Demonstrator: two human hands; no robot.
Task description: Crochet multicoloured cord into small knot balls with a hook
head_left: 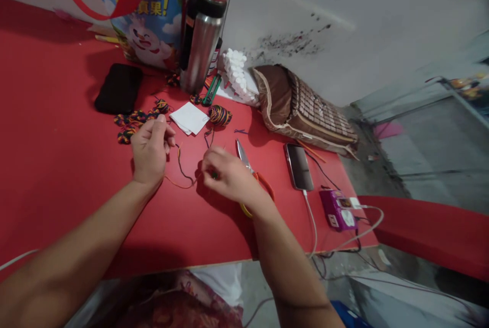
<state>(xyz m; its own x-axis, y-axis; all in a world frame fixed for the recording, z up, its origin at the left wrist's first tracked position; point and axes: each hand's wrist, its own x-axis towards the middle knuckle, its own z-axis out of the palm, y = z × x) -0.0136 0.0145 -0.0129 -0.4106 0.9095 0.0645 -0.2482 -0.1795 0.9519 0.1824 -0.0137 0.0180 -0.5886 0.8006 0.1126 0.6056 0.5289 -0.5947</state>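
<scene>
My left hand [151, 151] is closed, its thumb over curled fingers, beside a clump of crocheted multicoloured yarn [132, 123]. A loose strand of yarn [182, 167], dark and orange, droops from its fingertips across the red table toward my right hand [225, 172]. That hand is closed too, fingertips pinched, with a small dark green bit of yarn showing inside its curl. Scissors [244, 156] with orange and yellow handles lie partly under my right hand and wrist. Beyond the hands sit a striped yarn ball [220, 115] and folded white paper [190, 118].
Behind stand a steel thermos [202, 37] and a printed bag [148, 27] with red handles. A black pouch [119, 87] lies left. To the right are a brown cushion [305, 104], a charging phone [299, 166] and a purple box [336, 211] with cables. The table edge [191, 268] runs near my body.
</scene>
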